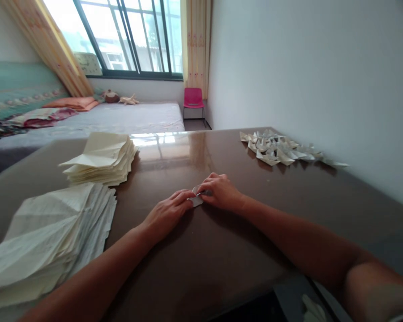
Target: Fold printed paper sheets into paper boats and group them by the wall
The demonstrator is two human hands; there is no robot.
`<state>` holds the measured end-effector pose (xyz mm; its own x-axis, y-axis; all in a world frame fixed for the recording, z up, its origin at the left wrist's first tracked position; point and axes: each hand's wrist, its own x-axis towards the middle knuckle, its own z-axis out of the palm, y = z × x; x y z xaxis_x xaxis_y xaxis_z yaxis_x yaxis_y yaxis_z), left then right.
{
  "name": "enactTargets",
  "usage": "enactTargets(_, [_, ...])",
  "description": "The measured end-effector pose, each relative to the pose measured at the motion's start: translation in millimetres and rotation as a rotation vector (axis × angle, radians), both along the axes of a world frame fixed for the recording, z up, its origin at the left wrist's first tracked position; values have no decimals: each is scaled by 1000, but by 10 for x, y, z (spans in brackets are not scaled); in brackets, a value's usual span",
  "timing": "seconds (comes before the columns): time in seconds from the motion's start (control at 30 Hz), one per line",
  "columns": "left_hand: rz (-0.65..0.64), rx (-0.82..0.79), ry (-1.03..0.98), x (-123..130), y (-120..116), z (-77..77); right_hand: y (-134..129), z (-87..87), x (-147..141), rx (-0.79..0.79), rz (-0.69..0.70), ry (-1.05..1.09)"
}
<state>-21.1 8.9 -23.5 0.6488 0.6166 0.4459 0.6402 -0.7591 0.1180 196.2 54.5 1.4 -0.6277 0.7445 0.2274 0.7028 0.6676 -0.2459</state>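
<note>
A small folded piece of paper [197, 201] lies on the brown tabletop [188, 250], mostly covered by my fingers. From the left, my left hand [170, 209] grips its edge, thumb below and fingers pressed on top. My right hand [219, 191] holds the other side with its fingers curled closed. The two hands nearly meet over the paper. How far it is folded is hidden. Beyond my right hand, by the wall, several folded paper boats [272, 147] stand close together in a cluster.
Two stacks of creased paper sheets stand at the left: a cream stack [104, 152] farther back and a larger printed stack [50, 237] nearer me. Past the table are a bed [137, 117], a pink chair [193, 98] and a window. A white wall [309, 80] borders the right side.
</note>
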Motion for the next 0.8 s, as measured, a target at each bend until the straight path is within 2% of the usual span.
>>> enactTargets(0.27, [-38,128,83,-10,5,37,94,-11,-131,-19,-53,-96])
enactTargets(0.37, [17,195,58,-37,3,1,126,91,-98,-59,-30,-105])
enactTargets(0.43, [44,239,33,-52,2,-21,134,198,29,-45,-28,-100])
enactTargets(0.53, [36,261,4,-62,3,-45,139,332,435,6,-120,-85])
enactTargets(0.63, [23,253,-10,-68,9,-76,151,370,1085,33,-287,-88])
enactTargets(0.67, [19,246,-7,-73,14,-92,154,366,1339,34,-372,-92])
enactTargets(0.73, [9,223,9,-90,28,-133,151,350,1874,-13,-688,-158])
enactTargets(0.8, [4,192,29,-114,48,-176,129,344,2403,-5,-847,-194])
